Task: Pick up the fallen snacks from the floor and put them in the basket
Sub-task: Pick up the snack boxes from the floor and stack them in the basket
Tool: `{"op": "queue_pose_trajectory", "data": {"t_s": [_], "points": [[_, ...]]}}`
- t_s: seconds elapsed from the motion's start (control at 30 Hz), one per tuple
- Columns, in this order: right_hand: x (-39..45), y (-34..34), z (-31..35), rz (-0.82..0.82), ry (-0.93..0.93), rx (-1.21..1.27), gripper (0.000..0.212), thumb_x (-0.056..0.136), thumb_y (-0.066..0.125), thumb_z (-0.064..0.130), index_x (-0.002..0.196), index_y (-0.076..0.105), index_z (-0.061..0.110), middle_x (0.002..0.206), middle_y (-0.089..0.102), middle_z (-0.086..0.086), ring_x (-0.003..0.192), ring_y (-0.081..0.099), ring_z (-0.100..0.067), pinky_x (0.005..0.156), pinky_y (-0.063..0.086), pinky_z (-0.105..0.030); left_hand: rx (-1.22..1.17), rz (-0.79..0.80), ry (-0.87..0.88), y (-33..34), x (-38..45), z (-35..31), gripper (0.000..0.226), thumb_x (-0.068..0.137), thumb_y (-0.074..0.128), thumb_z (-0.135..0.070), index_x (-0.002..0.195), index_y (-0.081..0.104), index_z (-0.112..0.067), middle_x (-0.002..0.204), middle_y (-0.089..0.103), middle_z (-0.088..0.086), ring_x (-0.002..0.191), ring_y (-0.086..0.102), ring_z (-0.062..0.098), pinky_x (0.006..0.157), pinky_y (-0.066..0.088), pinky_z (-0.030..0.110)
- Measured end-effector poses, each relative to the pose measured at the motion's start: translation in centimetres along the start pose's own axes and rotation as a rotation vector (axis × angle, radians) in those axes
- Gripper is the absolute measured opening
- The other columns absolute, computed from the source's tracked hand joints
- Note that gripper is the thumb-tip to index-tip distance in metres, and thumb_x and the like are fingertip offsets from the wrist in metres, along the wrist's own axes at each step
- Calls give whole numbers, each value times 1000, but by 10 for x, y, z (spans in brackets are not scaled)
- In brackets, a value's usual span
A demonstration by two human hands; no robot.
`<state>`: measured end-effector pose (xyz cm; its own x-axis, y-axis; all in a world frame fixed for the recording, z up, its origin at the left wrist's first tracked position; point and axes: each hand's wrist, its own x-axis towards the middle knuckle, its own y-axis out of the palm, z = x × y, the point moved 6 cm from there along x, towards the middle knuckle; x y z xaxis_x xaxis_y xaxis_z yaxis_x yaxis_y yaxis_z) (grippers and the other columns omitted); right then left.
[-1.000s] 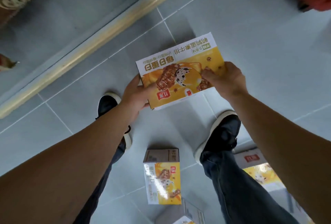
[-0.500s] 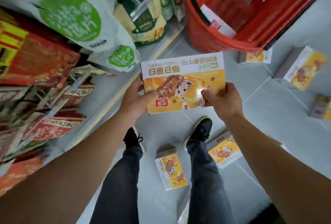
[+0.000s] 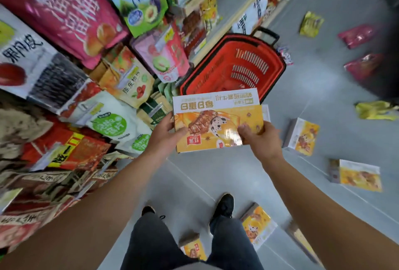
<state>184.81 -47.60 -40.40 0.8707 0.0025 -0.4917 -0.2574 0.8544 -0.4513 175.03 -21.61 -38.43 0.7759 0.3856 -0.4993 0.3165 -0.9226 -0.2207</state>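
Snack box, yellow-and-white cardboard (image 3: 218, 118), is being gripped by left hand (image 3: 164, 134) and right hand (image 3: 259, 138); view is rising, bringing red plastic basket (image 3: 278, 71) just beyond it, so drop-in seems imminent.

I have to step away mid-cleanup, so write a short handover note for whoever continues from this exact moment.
Left hand and right hand each grip one side of a yellow snack box, held in the air just short of the red basket, which stands on the floor by the shelves.
Done: this box is picked up.
Left: drop it in the basket, then collect the rest: matching boxes at right, near the feet, and bags farther off, yellow and pink.
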Motion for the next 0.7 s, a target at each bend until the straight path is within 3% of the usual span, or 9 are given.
{"op": "queue_pose_trajectory", "data": {"t_s": [0.13, 0.2, 0.27, 0.3, 0.37, 0.43, 0.5, 0.6, 0.7], "points": [[9, -38, 28, -40, 17, 87, 41, 82, 75, 50, 106, 64, 19, 104, 71, 1, 95, 66, -22, 84, 53, -37, -86, -18, 68, 24, -3, -52, 35, 91, 65, -7, 111, 64, -36, 112, 73, -5, 96, 71, 13, 82, 58, 32], [18, -51, 41, -55, 37, 157, 29, 82, 77, 45, 94, 63, 21, 93, 71, 4, 87, 66, -19, 74, 50, -32, -127, -1, 82, 33, 3, -75, 38, 91, 64, -4, 103, 63, -40, 105, 73, -16, 92, 71, 5, 74, 57, 23], [30, -62, 56, -60, 56, 218, 29, 81, 78, 44, 95, 66, 20, 86, 69, 6, 79, 65, -14, 65, 49, -31, -161, 52, 85, 41, 13, -98, 39, 91, 62, -2, 101, 63, -39, 93, 73, -23, 80, 70, -2, 60, 53, 15], [36, -67, 63, -66, 64, 246, 36, 80, 78, 45, 100, 67, 18, 88, 69, 5, 79, 64, -13, 66, 49, -32, -176, 82, 85, 43, 21, -107, 38, 92, 61, -2, 103, 62, -38, 92, 73, -23, 77, 70, -4, 57, 53, 16], [49, -73, 79, -83, 86, 302, 46, 77, 80, 49, 106, 67, 15, 96, 69, 1, 85, 64, -16, 72, 49, -33, -202, 133, 68, 46, 38, -122, 36, 93, 60, -8, 109, 62, -40, 99, 74, -19, 83, 70, -2, 67, 56, 29], [64, -75, 95, -98, 102, 353, 43, 78, 79, 49, 104, 65, 18, 95, 67, 1, 85, 61, -17, 68, 45, -33, -226, 165, 23, 44, 59, -133, 36, 93, 61, -17, 113, 62, -48, 109, 73, -14, 100, 68, 8, 85, 54, 45], [75, -73, 109, -110, 116, 415, 35, 80, 78, 46, 99, 63, 21, 92, 64, 2, 84, 59, -18, 67, 46, -33, -228, 169, 7, 40, 85, -145, 34, 92, 63, -24, 110, 62, -52, 111, 73, -11, 106, 66, 15, 91, 53, 54], [90, -65, 123, -157, 153, 470, 43, 80, 76, 48, 109, 63, 19, 98, 63, 0, 93, 60, -22, 84, 53, -42, -195, 157, 36, 33, 121, -167, 26, 91, 66, -28, 99, 65, -52, 101, 75, -13, 95, 69, 10, 90, 55, 51], [105, -51, 132, -183, 193, 505, 28, 84, 72, 46, 98, 63, 23, 98, 63, -2, 89, 60, -19, 81, 51, -41, -119, 177, 66, 26, 160, -183, 25, 86, 70, -39, 109, 65, -46, 108, 73, -14, 99, 69, 7, 95, 54, 47]]}}
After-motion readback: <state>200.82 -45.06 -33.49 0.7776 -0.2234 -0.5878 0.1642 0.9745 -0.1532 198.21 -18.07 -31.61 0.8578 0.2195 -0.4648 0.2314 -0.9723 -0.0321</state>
